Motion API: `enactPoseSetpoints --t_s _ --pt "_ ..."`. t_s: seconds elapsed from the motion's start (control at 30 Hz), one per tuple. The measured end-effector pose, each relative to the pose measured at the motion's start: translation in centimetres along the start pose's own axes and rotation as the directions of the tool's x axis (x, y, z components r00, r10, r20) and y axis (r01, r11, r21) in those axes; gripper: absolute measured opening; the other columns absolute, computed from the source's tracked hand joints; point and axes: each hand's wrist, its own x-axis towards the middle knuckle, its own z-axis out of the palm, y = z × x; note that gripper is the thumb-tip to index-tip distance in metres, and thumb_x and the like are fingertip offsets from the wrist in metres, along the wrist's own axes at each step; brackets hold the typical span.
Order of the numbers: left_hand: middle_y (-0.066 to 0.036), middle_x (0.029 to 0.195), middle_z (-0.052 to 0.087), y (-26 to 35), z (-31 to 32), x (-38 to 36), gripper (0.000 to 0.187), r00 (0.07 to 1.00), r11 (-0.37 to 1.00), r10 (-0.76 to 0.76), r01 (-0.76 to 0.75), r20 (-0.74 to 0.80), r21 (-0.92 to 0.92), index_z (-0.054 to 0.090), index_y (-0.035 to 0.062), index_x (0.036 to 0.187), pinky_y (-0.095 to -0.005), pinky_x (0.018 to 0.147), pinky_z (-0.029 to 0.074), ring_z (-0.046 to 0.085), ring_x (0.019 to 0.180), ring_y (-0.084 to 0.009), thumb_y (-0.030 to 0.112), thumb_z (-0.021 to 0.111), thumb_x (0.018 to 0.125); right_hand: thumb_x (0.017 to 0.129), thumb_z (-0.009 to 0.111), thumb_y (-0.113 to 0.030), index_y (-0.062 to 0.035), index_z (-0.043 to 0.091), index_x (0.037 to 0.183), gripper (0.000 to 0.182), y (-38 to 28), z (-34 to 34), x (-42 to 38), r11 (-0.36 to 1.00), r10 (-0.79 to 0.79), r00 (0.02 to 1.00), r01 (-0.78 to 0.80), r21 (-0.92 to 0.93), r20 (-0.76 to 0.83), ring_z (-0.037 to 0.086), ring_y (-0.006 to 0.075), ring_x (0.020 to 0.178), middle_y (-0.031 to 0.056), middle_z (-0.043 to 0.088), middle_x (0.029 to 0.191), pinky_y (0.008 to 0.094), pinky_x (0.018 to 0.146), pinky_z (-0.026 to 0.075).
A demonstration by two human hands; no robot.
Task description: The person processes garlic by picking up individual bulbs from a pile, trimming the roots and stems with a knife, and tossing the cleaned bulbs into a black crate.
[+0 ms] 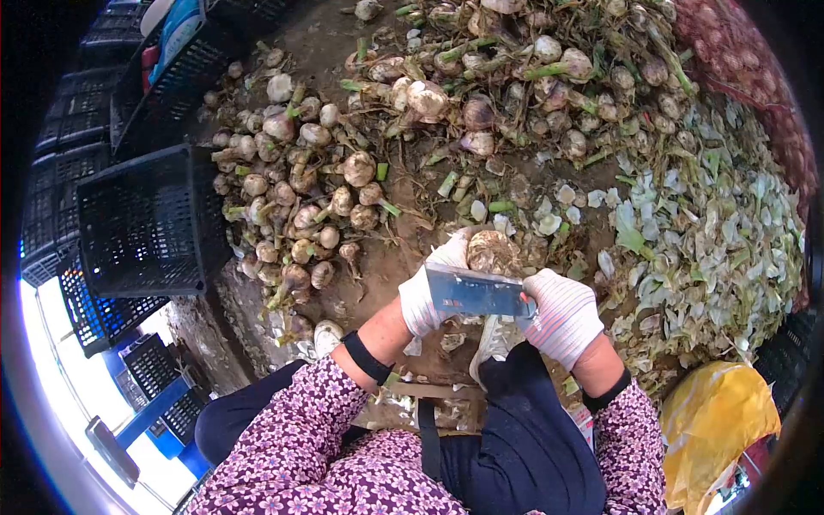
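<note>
In a striped white glove, my right hand (562, 319) is closed round the handle of a wide-bladed knife (481, 293). The blade points left and passes across the front of my left hand (418, 300), hiding part of its fingers. That gloved hand grips a garlic bulb (493, 252), which shows just above the blade's upper edge. Cut stem pieces (478, 210) and peeled skins (549, 225) lie on the ground beyond the bulb.
Garlic bulbs (296, 206) are heaped at left, and untrimmed garlic with stems (481, 112) is piled ahead. Skins (712, 232) cover the right side, beside a red mesh sack (755, 69). Black crates (142, 225) stand at left. A yellow bag (717, 421) sits low on the right.
</note>
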Motion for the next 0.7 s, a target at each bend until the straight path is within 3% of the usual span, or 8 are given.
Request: enactPoseSetpoints --t_s 0.2,0.23,0.27,0.33,0.37,0.47,0.53,0.7 --pt "-0.010 0.119 0.065 -2.8 -2.6 0.4 0.042 0.966 0.921 0.229 -0.254 0.117 0.295 0.051 0.0023 0.128 -0.0327 0.096 0.052 0.065 0.104 -0.0193 0.024 0.067 0.095 0.077 0.067 -0.020 -0.0101 0.065 0.085 0.013 -0.3 -0.2 0.0 0.999 -0.041 0.999 0.040 0.007 0.007 0.064 0.0348 0.071 0.0136 0.061 0.075 0.0446 0.063 0.051" --pt "-0.008 0.115 0.067 -3.3 -3.6 0.9 0.036 0.903 0.625 0.365 -0.419 0.228 0.659 0.055 0.0038 0.124 -0.0319 0.094 0.052 0.066 0.100 -0.0181 0.018 0.068 0.093 0.077 0.067 -0.020 -0.0101 0.065 0.085 0.013 -0.2 -0.2 0.0 0.999 -0.039 0.999 0.039 0.007 0.008 0.064 0.0348 0.071 0.0136 0.061 0.075 0.0446 0.063 0.051" --pt "-0.008 0.115 0.067 -2.5 -2.7 0.3 0.036 0.903 0.626 0.364 -0.419 0.229 0.658 0.055 0.0038 0.124 -0.0319 0.094 0.052 0.066 0.100 -0.0181 0.018 0.068 0.093 0.076 0.067 -0.020 -0.0101 0.065 0.085 0.014 -0.2 -0.1 0.0 0.999 -0.041 0.999 0.041 0.013 -0.005 0.064 0.0348 0.072 0.0136 0.061 0.076 0.0445 0.063 0.051" --pt "-0.007 0.111 0.068 -0.4 0.1 -1.4 0.041 0.992 0.980 0.127 -0.122 -0.023 0.155 0.057 0.0050 0.121 -0.0310 0.093 0.052 0.065 0.100 -0.0163 0.017 0.075 0.086 0.076 0.067 -0.020 -0.0101 0.065 0.085 0.014 -0.1 -0.2 0.1 0.999 -0.039 0.999 0.040 0.019 -0.017 0.065 0.0349 0.072 0.0136 0.061 0.076 0.0444 0.064 0.051" --pt "-0.007 0.111 0.068 -0.8 -0.3 -1.2 0.041 0.992 0.981 0.124 -0.120 -0.021 0.154 0.057 0.0050 0.121 -0.0310 0.093 0.052 0.065 0.100 -0.0163 0.017 0.075 0.086 0.075 0.067 -0.020 -0.0099 0.065 0.086 0.014 0.0 -0.3 0.3 1.000 -0.019 1.000 0.019 0.004 0.007 0.065 0.0350 0.072 0.0138 0.061 0.076 0.0446 0.063 0.051" --pt "-0.006 0.110 0.068 -1.4 -1.1 -0.9 0.044 0.986 0.965 0.146 -0.160 0.082 0.210 0.056 0.0049 0.122 -0.0311 0.093 0.052 0.065 0.098 -0.0155 0.017 0.077 0.085 0.075 0.067 -0.020 -0.0095 0.065 0.086 0.015 0.1 -0.4 0.1 1.000 -0.011 1.000 0.011 0.020 0.021 0.064 0.0354 0.071 0.0142 0.061 0.076 0.0451 0.063 0.051" --pt "-0.006 0.110 0.068 -0.3 -0.1 -1.4 0.049 0.947 0.599 0.311 -0.260 0.079 0.757 0.055 0.0040 0.122 -0.0307 0.092 0.052 0.064 0.098 -0.0144 0.016 0.080 0.082 0.075 0.067 -0.019 -0.0093 0.065 0.085 0.014 -0.3 -0.8 -0.2 0.999 -0.049 0.996 0.049 0.007 0.077 0.065 0.0354 0.070 0.0144 0.061 0.076 0.0451 0.062 0.051" --pt "-0.010 0.108 0.068 -0.7 -1.3 -0.5 0.050 0.967 0.719 0.237 -0.240 0.094 0.653 0.056 0.0038 0.122 -0.0313 0.091 0.051 0.066 0.099 -0.0185 0.024 0.079 0.082 0.076 0.067 -0.020 -0.0091 0.065 0.084 0.014 0.1 0.0 -0.1 0.999 -0.051 0.998 0.052 -0.004 0.040 0.064 0.0352 0.068 0.0139 0.060 0.075 0.0451 0.062 0.051"
